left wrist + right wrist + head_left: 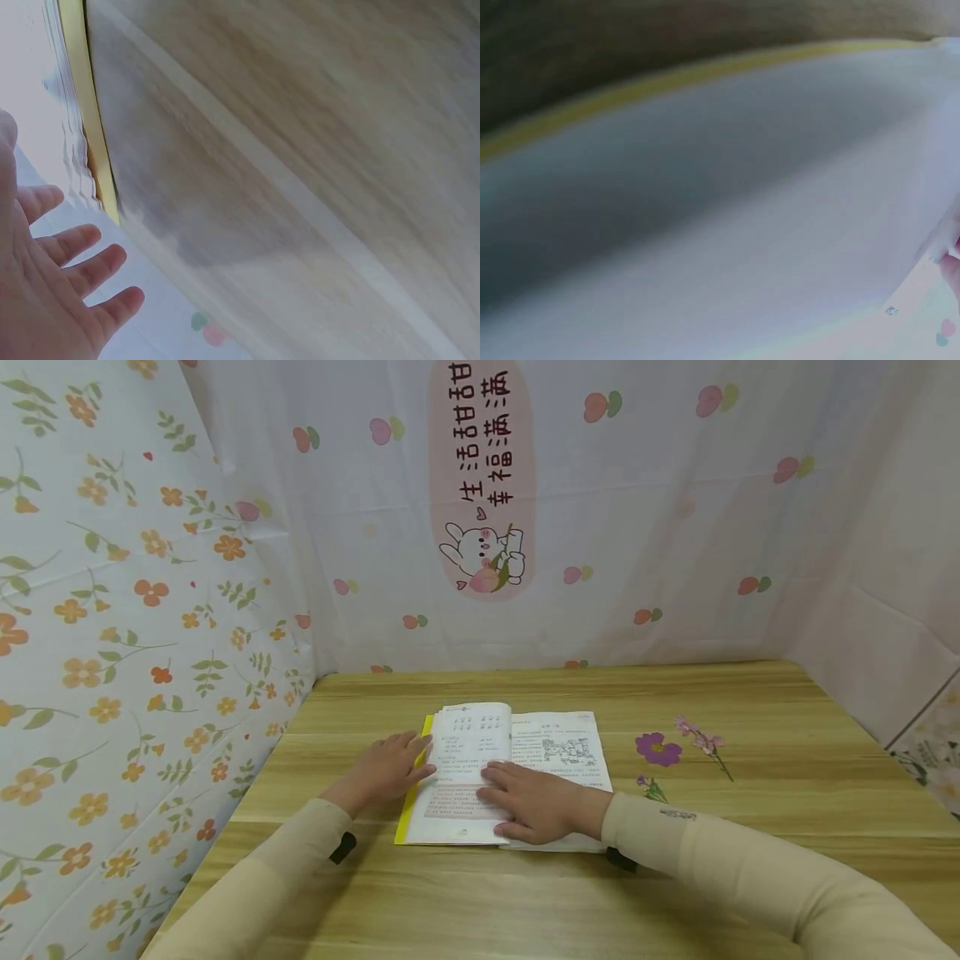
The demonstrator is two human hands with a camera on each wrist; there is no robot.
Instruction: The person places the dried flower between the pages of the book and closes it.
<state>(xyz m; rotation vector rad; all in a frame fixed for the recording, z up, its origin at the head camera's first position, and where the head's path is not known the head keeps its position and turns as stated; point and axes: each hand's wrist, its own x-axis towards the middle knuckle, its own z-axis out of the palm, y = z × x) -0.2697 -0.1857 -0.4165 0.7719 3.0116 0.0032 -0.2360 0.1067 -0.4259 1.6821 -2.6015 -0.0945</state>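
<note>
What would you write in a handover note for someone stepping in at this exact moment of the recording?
Left hand: open, fingers straight, fingertips at the left edge of the open book, over its yellow cover edge.
Right hand: open, lying flat on the book's lower pages near the spine.
Book: lies open on the wooden table, roughly centred, left page slightly raised.
Beside it, to the right: a purple flower and a pink flower sprig, untouched.
Done: book is opened and held flat.
Left: the flowers still lie beside the book, none between the pages; probably pressing or page-turning remains, but that is a guess.
</note>
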